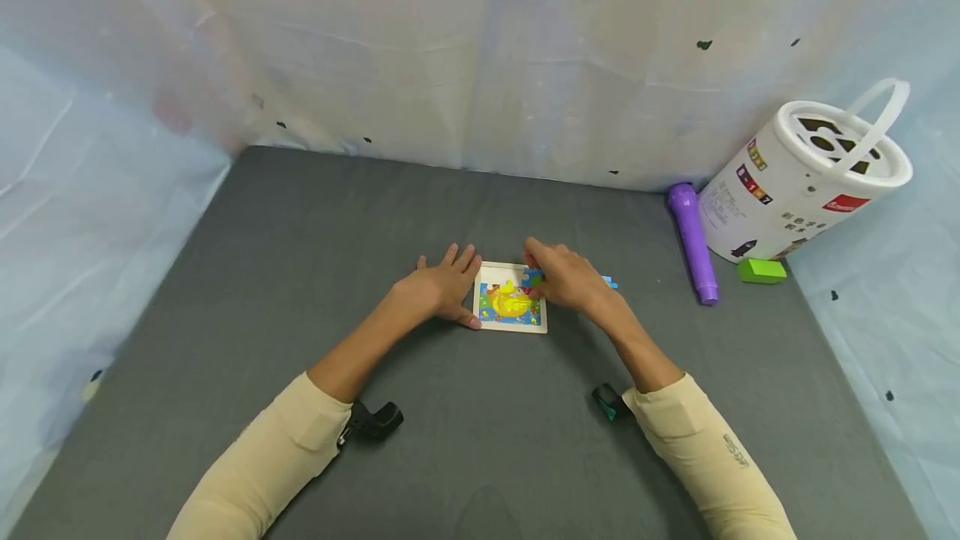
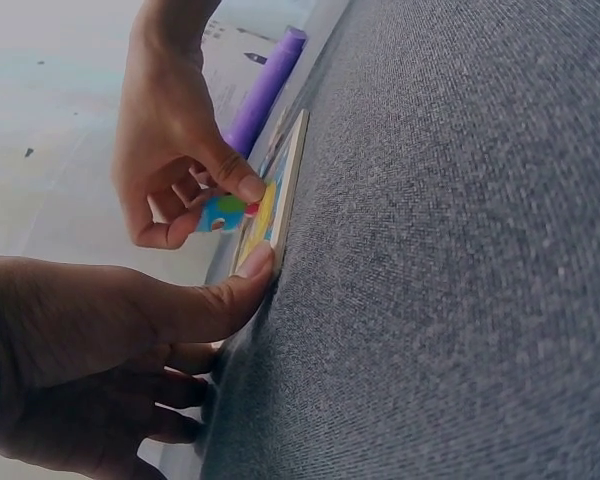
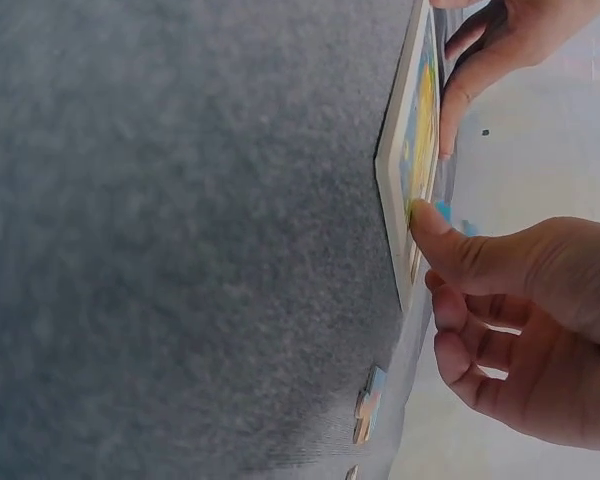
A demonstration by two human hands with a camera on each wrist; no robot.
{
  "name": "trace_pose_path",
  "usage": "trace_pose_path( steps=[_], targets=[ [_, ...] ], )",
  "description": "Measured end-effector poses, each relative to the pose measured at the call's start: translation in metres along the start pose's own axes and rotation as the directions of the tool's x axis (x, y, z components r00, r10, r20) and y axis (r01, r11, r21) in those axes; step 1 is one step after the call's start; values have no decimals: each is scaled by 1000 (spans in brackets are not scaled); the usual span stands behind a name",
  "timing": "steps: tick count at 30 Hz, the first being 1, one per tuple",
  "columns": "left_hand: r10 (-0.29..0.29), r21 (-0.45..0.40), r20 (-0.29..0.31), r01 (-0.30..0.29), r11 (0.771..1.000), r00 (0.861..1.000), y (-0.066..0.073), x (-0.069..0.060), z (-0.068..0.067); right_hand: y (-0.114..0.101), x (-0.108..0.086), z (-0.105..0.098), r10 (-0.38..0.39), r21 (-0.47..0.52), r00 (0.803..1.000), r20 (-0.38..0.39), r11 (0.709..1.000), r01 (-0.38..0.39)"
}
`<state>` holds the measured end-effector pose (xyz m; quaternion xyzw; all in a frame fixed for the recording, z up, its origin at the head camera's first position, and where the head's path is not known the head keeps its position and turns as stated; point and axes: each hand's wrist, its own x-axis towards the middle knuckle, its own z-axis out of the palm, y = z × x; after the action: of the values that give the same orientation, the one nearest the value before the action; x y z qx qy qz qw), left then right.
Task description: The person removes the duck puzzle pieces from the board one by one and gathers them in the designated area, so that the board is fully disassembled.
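A small wooden-framed puzzle [image 1: 512, 307] with a yellow picture lies flat on the grey table. The left hand [image 1: 442, 286] rests at its left edge, fingers spread and straight; in the left wrist view that hand's thumb [image 2: 242, 290] touches the frame's border. Over the upper right of the puzzle, the right hand [image 1: 567, 276] pinches a blue and green piece [image 2: 220, 212], which stands tilted above the tray in the left wrist view. The right wrist view shows the right hand [image 3: 540, 320] with its thumb at the tray and its other fingers curled.
Loose puzzle pieces [image 3: 369, 405] lie right of the tray, one partly behind the right hand. Farther right are a purple tube [image 1: 693, 244], a white lidded bucket [image 1: 802, 182] with a handle and a green block [image 1: 762, 272]. Pale sheeting [image 1: 450, 65] stands behind the table.
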<state>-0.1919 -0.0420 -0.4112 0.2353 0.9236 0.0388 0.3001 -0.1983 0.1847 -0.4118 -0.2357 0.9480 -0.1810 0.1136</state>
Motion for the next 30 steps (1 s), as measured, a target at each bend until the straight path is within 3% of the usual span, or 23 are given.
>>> trace_pose_path(
  steps=[8, 13, 21, 30],
  targets=[
    [3, 9, 0, -3, 1000, 1000, 1, 1, 1, 4, -4, -1, -61, 48, 998, 1, 997, 61],
    [3, 20, 7, -3, 1000, 1000, 1, 1, 0, 7, -8, 3, -109, 112, 990, -88, 987, 118],
    [9, 29, 7, -9, 1000, 1000, 2, 2, 1, 11, -30, -14, -42, 128, 980, -194, 989, 67],
    [11, 40, -12, -11, 999, 1000, 1, 0, 1, 47, -61, -46, 36, 120, 959, -281, 993, -2]
  ],
)
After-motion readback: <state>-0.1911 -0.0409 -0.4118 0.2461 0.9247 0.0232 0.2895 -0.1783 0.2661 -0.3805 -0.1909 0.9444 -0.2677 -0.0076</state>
